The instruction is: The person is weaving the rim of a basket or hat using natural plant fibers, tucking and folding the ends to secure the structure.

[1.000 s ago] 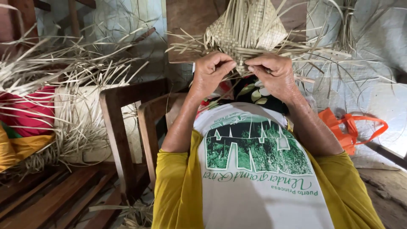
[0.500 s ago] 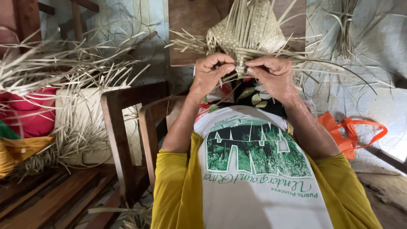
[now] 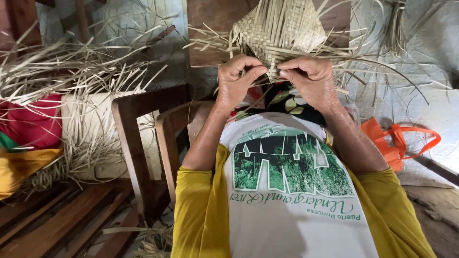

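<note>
A half-woven mat of pale dried leaf strips [image 3: 279, 29] is held up in front of me, its corner pointing down, loose strips sticking out to both sides. My left hand [image 3: 237, 81] pinches strips at the mat's lower edge with thumb and forefinger. My right hand [image 3: 308, 80] pinches strips on the other side of the same corner. The two hands almost touch at the fingertips. My white and yellow shirt [image 3: 287, 191] fills the lower middle of the view.
A wooden chair [image 3: 143, 143] stands left of my arm. Behind it lies a heap of loose dried strips [image 3: 71, 95] over red and yellow cloth [image 3: 28, 138]. An orange bag [image 3: 394, 143] lies at the right. Wooden slats [image 3: 57, 220] run along the lower left.
The mat and both hands have shifted slightly to the right in view. The fingers keep working at the same corner.
</note>
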